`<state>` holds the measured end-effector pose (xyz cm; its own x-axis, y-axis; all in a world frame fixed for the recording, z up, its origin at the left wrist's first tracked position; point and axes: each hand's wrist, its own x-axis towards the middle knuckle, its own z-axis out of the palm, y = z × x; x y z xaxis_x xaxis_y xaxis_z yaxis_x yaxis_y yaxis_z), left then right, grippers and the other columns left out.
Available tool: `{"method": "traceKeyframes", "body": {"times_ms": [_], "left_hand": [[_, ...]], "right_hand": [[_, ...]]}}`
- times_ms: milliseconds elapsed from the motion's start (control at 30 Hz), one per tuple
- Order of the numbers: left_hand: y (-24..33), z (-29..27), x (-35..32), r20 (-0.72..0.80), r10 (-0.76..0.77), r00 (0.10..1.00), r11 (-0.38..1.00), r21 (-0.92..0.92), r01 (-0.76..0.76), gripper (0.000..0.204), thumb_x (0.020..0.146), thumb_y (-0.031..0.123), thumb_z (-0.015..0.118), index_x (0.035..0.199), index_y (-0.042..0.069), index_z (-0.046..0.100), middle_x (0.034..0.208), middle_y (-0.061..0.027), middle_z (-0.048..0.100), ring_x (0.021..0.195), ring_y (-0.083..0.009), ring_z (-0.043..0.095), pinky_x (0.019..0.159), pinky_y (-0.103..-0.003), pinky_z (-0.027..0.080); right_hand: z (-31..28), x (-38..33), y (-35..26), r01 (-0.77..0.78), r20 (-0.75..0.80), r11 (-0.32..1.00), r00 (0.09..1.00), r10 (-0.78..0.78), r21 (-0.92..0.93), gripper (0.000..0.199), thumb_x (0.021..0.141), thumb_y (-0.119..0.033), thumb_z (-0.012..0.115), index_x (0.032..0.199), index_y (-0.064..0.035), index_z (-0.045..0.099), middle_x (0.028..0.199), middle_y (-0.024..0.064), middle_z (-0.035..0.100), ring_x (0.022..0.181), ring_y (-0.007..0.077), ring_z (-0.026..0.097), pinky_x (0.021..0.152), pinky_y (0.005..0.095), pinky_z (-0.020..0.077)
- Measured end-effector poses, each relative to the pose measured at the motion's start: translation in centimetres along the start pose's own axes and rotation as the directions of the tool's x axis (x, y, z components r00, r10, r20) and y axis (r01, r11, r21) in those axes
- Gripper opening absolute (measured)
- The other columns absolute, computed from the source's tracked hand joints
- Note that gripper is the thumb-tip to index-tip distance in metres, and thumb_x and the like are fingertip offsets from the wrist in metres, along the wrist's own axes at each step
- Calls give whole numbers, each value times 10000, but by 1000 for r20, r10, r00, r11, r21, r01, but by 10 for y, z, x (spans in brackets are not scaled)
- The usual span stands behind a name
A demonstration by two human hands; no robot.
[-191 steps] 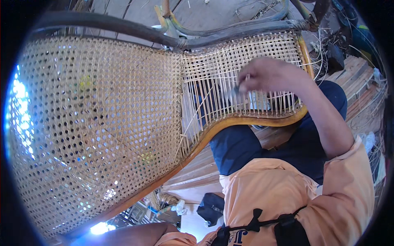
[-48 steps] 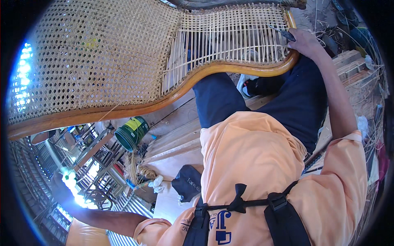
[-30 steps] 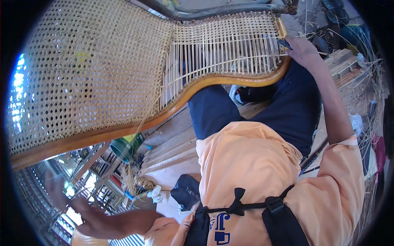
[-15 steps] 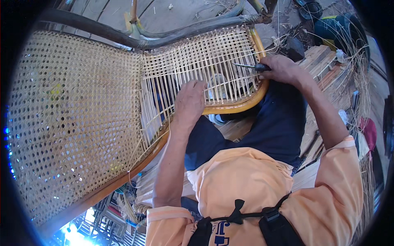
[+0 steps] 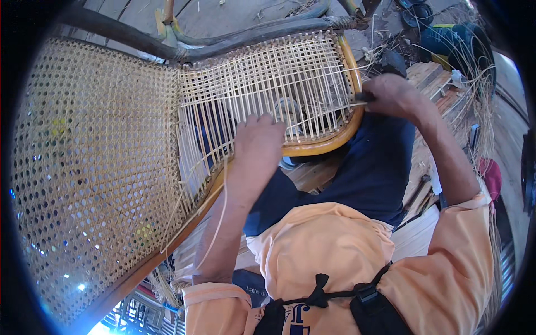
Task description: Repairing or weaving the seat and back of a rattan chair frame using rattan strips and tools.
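A chair frame of bent rattan (image 5: 349,134) lies across my lap, its seat part strung with pale cane strands (image 5: 262,84). Over the open strands near the front rim rests my left hand (image 5: 258,139), fingers bent down among them and their tips hidden. A loose cane strand (image 5: 224,192) hangs over my left forearm. At the right rim my right hand (image 5: 393,96) is closed around a dark-handled tool (image 5: 365,96), mostly covered by the fingers. A pale strand end (image 5: 356,104) lies across the rim at those fingertips. From the left hand, a strand slants toward it.
The finished woven cane panel (image 5: 100,145) fills the left side. Dark curved poles (image 5: 245,43) cross behind the seat. Wooden boards (image 5: 430,84), a dark green container (image 5: 458,47) and loose fibre strips (image 5: 486,106) lie on the right. A red cloth (image 5: 491,178) is below them.
My right hand has drawn slightly outward to the rim, and the tool's metal tip no longer shows over the strands. The left hand stays on the weave. A loose strand now loops over the left forearm.
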<state>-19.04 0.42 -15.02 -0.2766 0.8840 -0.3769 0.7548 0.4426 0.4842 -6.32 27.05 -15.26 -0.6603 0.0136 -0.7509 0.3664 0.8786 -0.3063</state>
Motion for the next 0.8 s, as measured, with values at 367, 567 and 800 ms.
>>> {"method": "traceKeyframes", "body": {"times_ms": [367, 567, 800], "left_hand": [[56, 44, 48, -39, -82, 996, 966, -247, 70, 138, 796, 73, 478, 867, 48, 593, 902, -143, 587, 831, -343, 572, 762, -439, 457], [-18, 17, 21, -269, -163, 949, 984, 22, 175, 136, 764, 40, 527, 875, 38, 606, 849, -148, 585, 819, -339, 560, 725, -456, 455], [-54, 16, 1, -321, -95, 942, 981, 130, 143, 241, 745, 17, 561, 982, 4, 601, 935, -173, 580, 873, -334, 559, 799, -415, 462]], "right_hand": [[-34, 12, 6, 27, -259, 938, 963, 68, 346, 485, 857, -391, 510, 1110, 22, 545, 958, 251, 601, 905, 405, 585, 819, 429, 453], [-56, 22, -28, -34, 423, 879, 885, -194, 475, 371, 835, -298, 596, 1059, -4, 619, 701, 63, 620, 632, 154, 596, 584, 290, 471], [-49, 52, -55, 114, 91, 896, 981, -169, 429, 386, 845, -309, 521, 1074, -21, 638, 790, 153, 648, 724, 265, 634, 673, 369, 496]]}}
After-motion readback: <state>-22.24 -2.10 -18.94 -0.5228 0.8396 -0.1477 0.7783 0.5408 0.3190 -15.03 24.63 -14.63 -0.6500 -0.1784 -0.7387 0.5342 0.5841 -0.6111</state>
